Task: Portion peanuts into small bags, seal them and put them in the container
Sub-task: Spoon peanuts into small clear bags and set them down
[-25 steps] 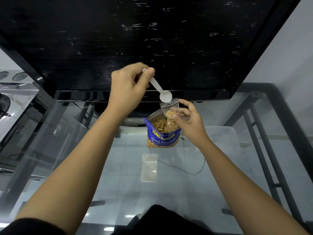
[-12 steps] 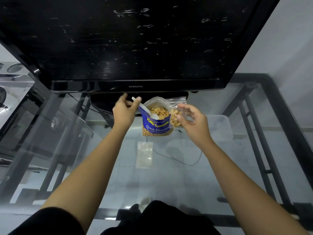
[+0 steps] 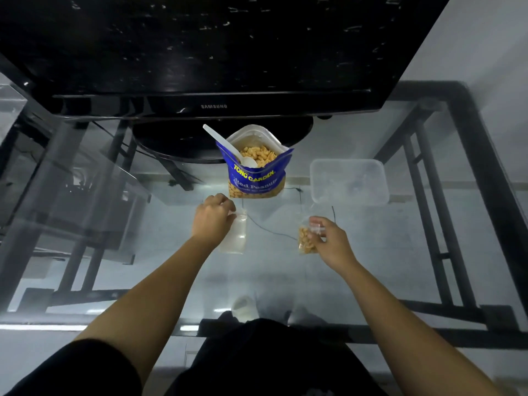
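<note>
An open blue peanut packet stands on the glass table, with a white plastic spoon resting inside it. My right hand pinches the top of a small clear bag with peanuts in front of a clear plastic container. My left hand is curled over the top edge of an empty small bag lying flat on the glass; its fingertips are on the bag's top corner.
A large black television on its stand fills the back of the glass table. A thin black cable runs beneath the glass. The table's dark metal frame borders the right side.
My left hand left the spoon in the peanut packet and moved down onto the empty bag. My right hand carried the filled bag down and to the right, away from the packet.
</note>
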Motion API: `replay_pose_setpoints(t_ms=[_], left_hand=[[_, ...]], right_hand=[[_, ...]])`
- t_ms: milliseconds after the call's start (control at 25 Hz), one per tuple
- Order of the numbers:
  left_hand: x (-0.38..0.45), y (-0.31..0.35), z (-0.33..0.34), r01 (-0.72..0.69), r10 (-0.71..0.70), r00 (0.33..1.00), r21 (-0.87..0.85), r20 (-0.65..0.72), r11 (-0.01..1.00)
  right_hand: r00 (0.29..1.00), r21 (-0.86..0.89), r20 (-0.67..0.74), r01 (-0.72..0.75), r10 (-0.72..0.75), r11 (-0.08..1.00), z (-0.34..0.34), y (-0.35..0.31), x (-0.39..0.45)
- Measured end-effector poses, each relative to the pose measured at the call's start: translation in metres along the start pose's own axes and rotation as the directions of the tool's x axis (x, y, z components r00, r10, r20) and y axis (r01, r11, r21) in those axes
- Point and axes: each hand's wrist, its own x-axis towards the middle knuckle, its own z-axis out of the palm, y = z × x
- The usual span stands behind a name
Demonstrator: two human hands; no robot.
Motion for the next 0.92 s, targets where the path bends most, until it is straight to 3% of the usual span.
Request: replay_pose_setpoints(t_ms=[200,400,480,600,680,760,840,920], left_hand=[[-0.003,-0.001,0.005,-0.004,0.003,1.0,0.058,0.015,0.998],[-0.006,-0.002,0.005,-0.024,0.022,0.999,0.076,0.026,0.997],[-0.006,0.0,0.004,-0.014,0.013,1.0,0.066,0.015,0.998],[-0.007,0.002,0.002,-0.046,0.046,0.999,0.077,-0.008,0.996],[-0.01,0.0,-0.006,-0.096,0.097,0.995,0.096,-0.002,0.991],[-0.011,-0.001,-0.024,-0.146,0.14,0.988,0.093,0.07,0.985],[-0.014,-0.002,-0.05,-0.156,0.158,0.971,-0.026,0.179,0.987],[-0.019,-0.001,-0.078,-0.048,0.141,0.962,-0.36,0.236,0.932]], right_hand=[[0.999,-0.177,0.026,0.033,-0.029,0.984,-0.001,-0.002,0.007],[0.998,-0.199,0.019,-0.053,0.058,0.978,-0.002,-0.005,0.005],[0.999,-0.243,-0.033,-0.006,-0.002,0.97,-0.002,-0.009,0.001],[0.969,-0.292,-0.116,0.178,-0.219,0.94,0.003,-0.02,-0.009],[0.945,-0.278,-0.093,0.277,-0.313,0.92,0.01,-0.031,-0.013],[0.947,-0.185,-0.041,0.305,-0.318,0.934,0.017,-0.047,-0.016],[0.963,-0.05,0.05,0.269,-0.266,0.962,0.026,-0.066,-0.021],[0.954,0.123,0.225,0.173,-0.197,0.977,0.036,-0.084,-0.026]])
